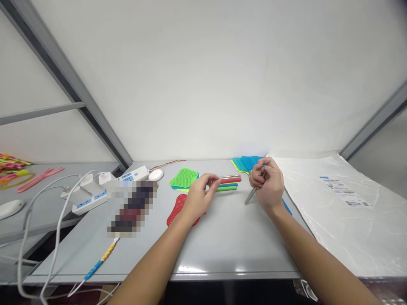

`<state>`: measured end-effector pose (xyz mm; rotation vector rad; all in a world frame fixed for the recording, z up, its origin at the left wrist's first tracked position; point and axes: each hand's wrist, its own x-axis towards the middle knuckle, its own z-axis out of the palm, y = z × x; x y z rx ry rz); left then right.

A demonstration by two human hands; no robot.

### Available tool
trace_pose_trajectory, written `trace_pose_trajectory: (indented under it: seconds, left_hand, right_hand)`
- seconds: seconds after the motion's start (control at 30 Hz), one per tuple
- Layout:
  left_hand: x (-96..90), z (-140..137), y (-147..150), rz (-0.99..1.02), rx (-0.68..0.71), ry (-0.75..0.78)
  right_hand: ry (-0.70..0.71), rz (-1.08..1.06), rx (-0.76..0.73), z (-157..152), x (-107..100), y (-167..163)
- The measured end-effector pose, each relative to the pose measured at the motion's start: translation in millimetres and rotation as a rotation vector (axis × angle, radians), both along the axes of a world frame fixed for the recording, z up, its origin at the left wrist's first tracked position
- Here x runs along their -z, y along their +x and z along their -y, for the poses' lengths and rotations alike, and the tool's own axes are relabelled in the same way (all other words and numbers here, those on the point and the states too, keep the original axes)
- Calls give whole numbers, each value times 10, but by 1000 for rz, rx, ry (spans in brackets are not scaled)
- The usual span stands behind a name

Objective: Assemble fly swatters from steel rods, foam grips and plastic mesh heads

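Note:
My left hand is closed, thumb and fingertips pinched at the left end of a red tube. A silver rod lies just behind that tube. A blue tube and a green tube are in front of it. My right hand is curled round a thin metal rod, whose end sticks out below the fist toward the table. Left of my left hand are a green perforated fly swatter head and a red one, the latter partly hidden by my forearm.
Blue swatter heads lie behind my right hand, and white plastic packaging covers the right side. At left stand a power strip with plugs and cables, a round white puck and a pixelated object on a cable.

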<state>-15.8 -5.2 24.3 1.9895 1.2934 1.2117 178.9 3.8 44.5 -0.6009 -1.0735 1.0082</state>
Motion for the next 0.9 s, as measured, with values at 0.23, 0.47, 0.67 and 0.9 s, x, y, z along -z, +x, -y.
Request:
trace_pose_trajectory:
  seconds: [0.23, 0.47, 0.67, 0.9]
  left_hand:
    - [-19, -44, -22, 359, 3, -222]
    - [26, -75, 16, 872, 248, -583]
    - [76, -84, -40, 992, 500, -946]
    - [26, -44, -23, 959, 584, -1066]
  right_hand:
    - [-16, 56, 33, 11, 48, -78]
    - [-26, 104, 17, 10, 89, -110]
    - [-29, 201, 37, 4, 110, -118]
    - [-101, 326, 119, -53, 310, -210]
